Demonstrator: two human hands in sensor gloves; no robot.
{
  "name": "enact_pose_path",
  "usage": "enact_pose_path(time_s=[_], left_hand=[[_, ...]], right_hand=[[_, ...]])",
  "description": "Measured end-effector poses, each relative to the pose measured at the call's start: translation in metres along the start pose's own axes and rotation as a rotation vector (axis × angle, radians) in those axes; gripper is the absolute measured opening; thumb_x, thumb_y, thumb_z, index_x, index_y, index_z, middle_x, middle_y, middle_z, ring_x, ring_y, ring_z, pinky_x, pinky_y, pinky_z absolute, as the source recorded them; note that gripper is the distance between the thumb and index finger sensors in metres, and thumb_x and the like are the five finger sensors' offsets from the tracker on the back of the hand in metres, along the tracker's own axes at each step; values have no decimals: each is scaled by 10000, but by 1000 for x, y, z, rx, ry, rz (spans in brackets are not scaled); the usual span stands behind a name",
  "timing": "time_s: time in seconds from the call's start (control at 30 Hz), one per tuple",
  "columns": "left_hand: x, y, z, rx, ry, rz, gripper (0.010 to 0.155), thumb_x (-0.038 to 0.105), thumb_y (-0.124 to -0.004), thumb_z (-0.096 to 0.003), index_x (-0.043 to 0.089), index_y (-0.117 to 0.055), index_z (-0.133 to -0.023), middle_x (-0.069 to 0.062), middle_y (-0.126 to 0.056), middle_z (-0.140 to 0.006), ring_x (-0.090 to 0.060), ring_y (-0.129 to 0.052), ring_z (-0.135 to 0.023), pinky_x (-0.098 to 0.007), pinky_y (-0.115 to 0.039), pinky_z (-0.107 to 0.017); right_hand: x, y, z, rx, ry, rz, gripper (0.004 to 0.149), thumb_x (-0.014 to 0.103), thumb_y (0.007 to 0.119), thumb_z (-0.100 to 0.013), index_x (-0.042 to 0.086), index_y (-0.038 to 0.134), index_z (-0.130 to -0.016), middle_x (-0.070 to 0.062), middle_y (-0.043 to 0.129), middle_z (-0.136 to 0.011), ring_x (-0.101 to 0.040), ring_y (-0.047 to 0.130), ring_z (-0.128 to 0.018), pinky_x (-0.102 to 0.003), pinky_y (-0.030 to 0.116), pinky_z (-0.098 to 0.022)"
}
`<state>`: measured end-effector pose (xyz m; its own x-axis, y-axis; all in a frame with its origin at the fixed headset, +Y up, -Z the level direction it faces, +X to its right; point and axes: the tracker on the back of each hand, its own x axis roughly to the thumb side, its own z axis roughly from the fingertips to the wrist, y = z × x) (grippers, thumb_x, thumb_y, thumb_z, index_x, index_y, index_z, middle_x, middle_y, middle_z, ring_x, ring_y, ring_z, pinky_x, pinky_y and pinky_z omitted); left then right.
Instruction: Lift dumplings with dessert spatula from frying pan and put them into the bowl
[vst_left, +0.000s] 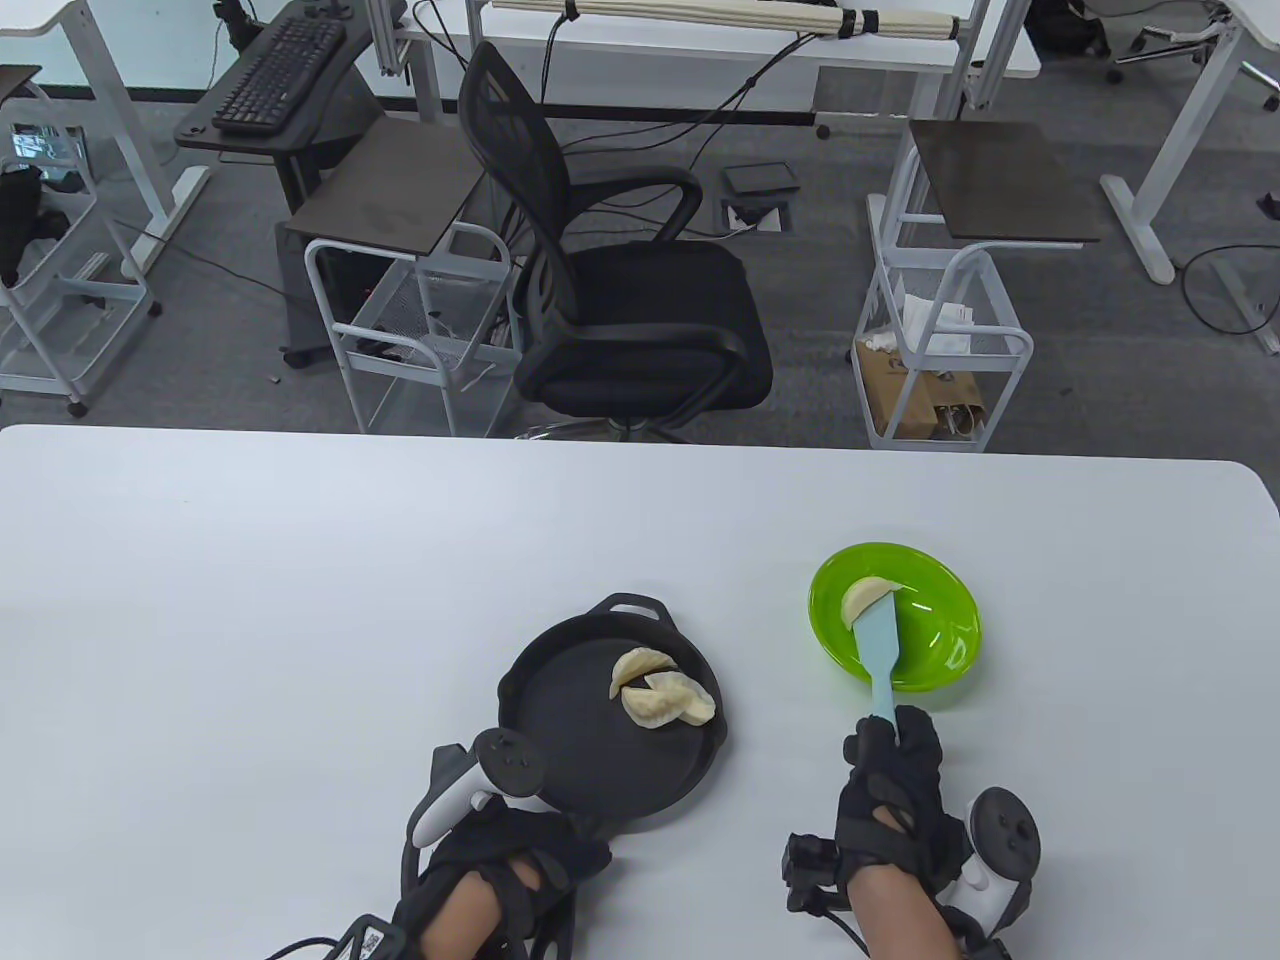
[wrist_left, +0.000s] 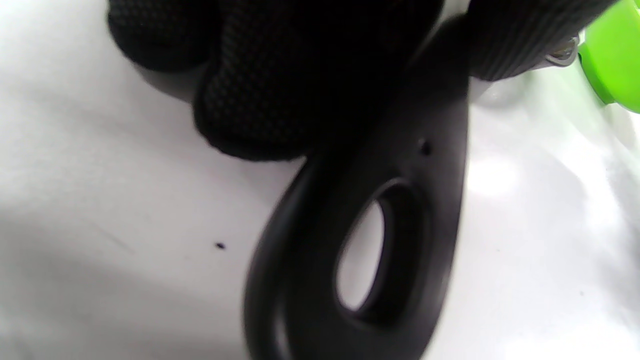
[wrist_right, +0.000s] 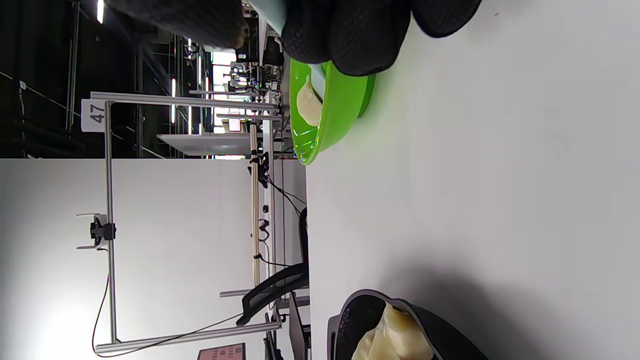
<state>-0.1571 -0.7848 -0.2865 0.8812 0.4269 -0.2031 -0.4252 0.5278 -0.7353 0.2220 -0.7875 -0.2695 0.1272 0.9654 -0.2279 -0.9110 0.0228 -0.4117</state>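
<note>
A black frying pan (vst_left: 590, 730) sits on the white table with three pale dumplings (vst_left: 662, 692) in its far right part. My left hand (vst_left: 520, 860) grips the pan's near handle (wrist_left: 380, 240). My right hand (vst_left: 895, 790) holds the light blue dessert spatula (vst_left: 880, 650), whose blade reaches into the green bowl (vst_left: 935, 625). One dumpling (vst_left: 862, 598) lies on the blade tip, inside the bowl's far left side. In the right wrist view the same dumpling (wrist_right: 309, 104) shows inside the bowl (wrist_right: 340, 107), and the pan's dumplings (wrist_right: 395, 335) appear at the bottom.
The table's far edge (vst_left: 640, 440) runs across the middle of the table view. Beyond it stand a black office chair (vst_left: 620, 290) and white wire carts (vst_left: 940, 350). Bare white table surface stretches left of the pan (vst_left: 250, 620).
</note>
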Motion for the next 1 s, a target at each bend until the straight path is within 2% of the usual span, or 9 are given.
enact_pose_path(time_s=[0.27, 0.7, 1.0], left_hand=[[0, 0, 0, -3, 0, 2, 638, 670, -753, -469, 209, -711, -908, 56, -1074, -551, -207, -1032, -397, -467, -773, -480], [0, 0, 0, -2, 3, 4, 638, 672, -752, -469, 209, -712, -906, 60, -1073, -553, -207, -1032, -397, -468, -774, -478], [0, 0, 0, -2, 3, 4, 638, 673, -749, -470, 209, -712, -906, 60, -1073, -553, -205, -1032, -399, -466, -774, -478]], right_hand=[[8, -3, -1, -21, -107, 70, 622, 375, 641, -617, 216, 271, -1090, -132, 435, -1075, -416, 568, -924, -615, 418, -751], [15, -4, 2, -14, -177, 64, 619, 376, 640, -616, 210, 278, -1090, -131, 441, -1076, -417, 570, -925, -617, 420, -750], [21, -1, 7, 7, -252, 91, 572, 372, 656, -619, 246, 369, -1098, -133, 471, -1073, -422, 589, -918, -619, 431, -748]])
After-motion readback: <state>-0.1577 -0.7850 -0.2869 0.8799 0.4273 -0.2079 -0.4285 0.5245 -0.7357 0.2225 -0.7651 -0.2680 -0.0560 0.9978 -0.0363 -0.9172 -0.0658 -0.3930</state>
